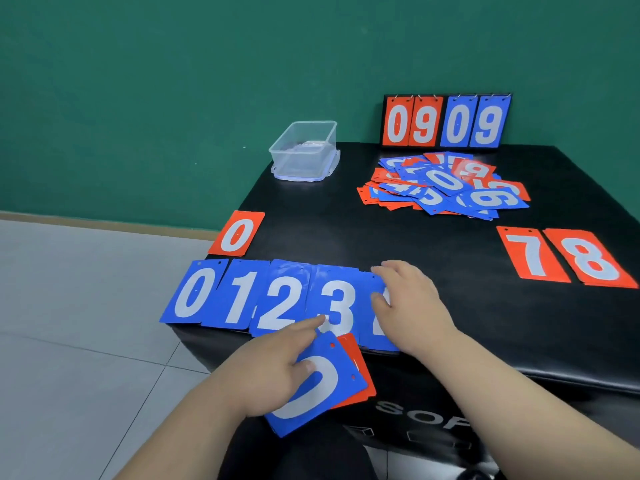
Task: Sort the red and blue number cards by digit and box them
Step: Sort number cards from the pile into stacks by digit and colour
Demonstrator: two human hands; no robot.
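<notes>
While my left hand (266, 368) grips a small stack (325, 382) in front of the near table edge, with the thumb pressed on the top blue card and a red card showing under it, its index finger is stretched out and touches the blue 3 (337, 299). My right hand (408, 303) lies open and flat, fingers nearly straight, on a fifth blue card (379, 329). Its digit is mostly covered, so I cannot read it. This card is the right end of a row along the near edge of the black table (346, 233): blue 0 (194, 294), blue 1 (239, 296), blue 2 (280, 301), then the 3, each touching or slightly overlapping its neighbour. A red 0 (237, 233) lies just behind the blue 0, at the left edge. A red 7 (530, 254) and a red 8 (592, 259) lie side by side on the right. The unsorted pile (446, 185) of red and blue cards is at the far right, before a scoreboard (446, 121) that shows 0909. The clear box (304, 150) stands at the far left corner, well apart from the pile.
</notes>
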